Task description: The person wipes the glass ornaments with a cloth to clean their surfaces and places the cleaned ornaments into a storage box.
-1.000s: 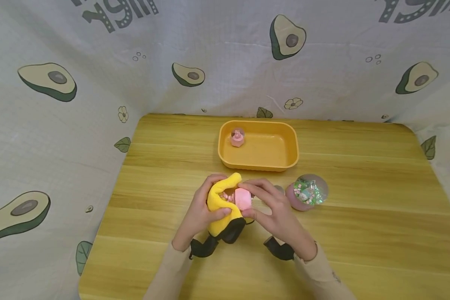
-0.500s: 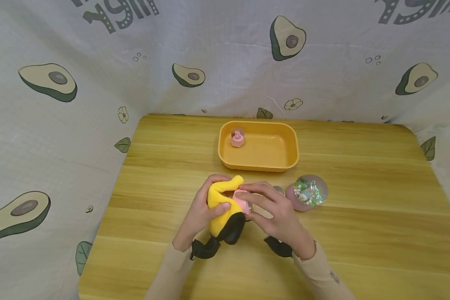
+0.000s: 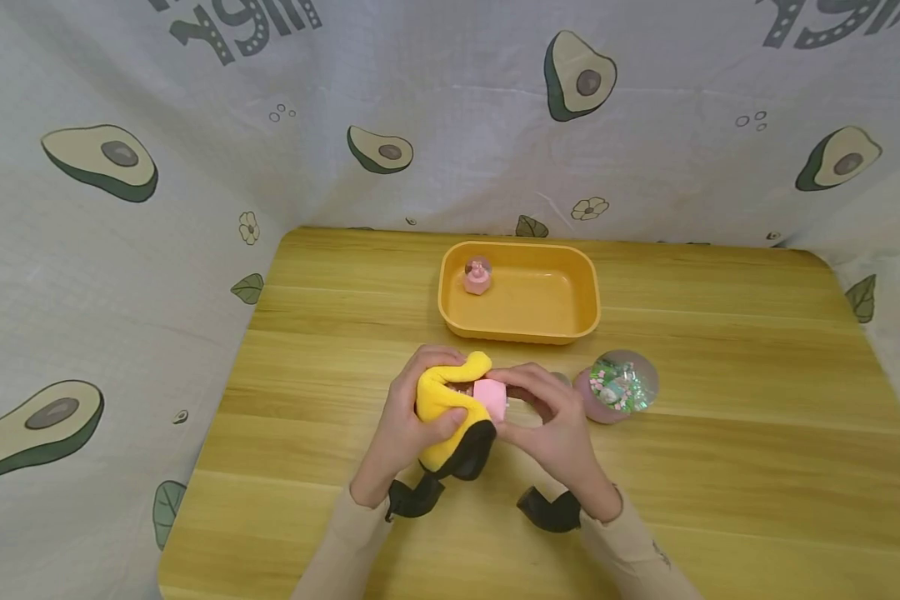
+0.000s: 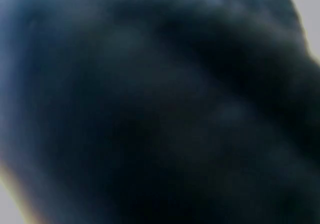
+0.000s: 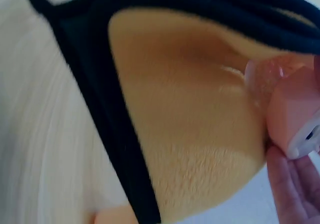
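Note:
In the head view my left hand (image 3: 408,421) grips a fleecy yellow cloth (image 3: 437,408) with black edging, its thumb pressed on the front. The cloth is folded round the clear dome of a small snow globe (image 3: 490,399), leaving the pink base sticking out on the right. My right hand (image 3: 558,417) pinches that base between thumb and fingers. Close up in the right wrist view, part of the dome shows against the cloth (image 5: 195,124), and fingertips (image 5: 285,189) touch the rim of the base. The left wrist view is only a dark blur.
Behind the hands stands a yellow tray (image 3: 521,339) with a small pink snow globe (image 3: 477,276) inside, at its left. A larger snow globe (image 3: 617,386) lies tilted right of my right hand. Another clear round thing (image 3: 561,378) is mostly hidden behind that hand.
The pink base has turned in my right fingers, tilting and then coming level again. My right fingers have shifted their hold on it. The left hand keeps its grip on the cloth.

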Demonstrator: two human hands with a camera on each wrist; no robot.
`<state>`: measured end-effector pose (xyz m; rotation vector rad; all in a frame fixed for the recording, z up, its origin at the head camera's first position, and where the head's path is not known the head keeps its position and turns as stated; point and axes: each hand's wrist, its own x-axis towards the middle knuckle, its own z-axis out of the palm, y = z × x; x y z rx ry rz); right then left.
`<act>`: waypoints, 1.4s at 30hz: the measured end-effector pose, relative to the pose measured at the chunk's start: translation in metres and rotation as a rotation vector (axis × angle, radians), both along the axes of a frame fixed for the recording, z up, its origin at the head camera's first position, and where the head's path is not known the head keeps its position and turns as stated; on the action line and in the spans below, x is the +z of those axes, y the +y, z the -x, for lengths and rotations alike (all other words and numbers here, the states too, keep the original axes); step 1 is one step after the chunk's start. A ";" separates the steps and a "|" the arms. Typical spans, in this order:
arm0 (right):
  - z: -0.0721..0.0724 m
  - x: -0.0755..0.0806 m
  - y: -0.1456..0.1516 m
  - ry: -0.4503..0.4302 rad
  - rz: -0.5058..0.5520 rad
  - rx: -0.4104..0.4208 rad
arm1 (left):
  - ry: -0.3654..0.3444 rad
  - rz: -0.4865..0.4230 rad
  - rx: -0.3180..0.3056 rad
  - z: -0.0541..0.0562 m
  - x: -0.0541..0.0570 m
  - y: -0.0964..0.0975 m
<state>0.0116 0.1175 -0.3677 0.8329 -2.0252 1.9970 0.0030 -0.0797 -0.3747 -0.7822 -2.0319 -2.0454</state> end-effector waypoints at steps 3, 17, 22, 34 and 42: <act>-0.002 0.003 0.000 -0.135 0.037 0.012 | 0.059 0.021 0.024 0.000 0.002 0.001; -0.002 0.013 0.000 -0.590 0.124 0.060 | 0.178 0.055 0.031 0.000 0.002 0.004; 0.002 0.014 0.002 -0.692 0.132 0.176 | 0.209 0.073 0.024 0.000 0.000 0.004; 0.000 0.015 0.000 -0.543 0.001 0.092 | 0.161 0.093 0.036 0.002 0.000 0.002; -0.004 0.013 -0.001 -0.324 -0.032 0.044 | 0.107 0.089 -0.007 0.003 0.002 0.000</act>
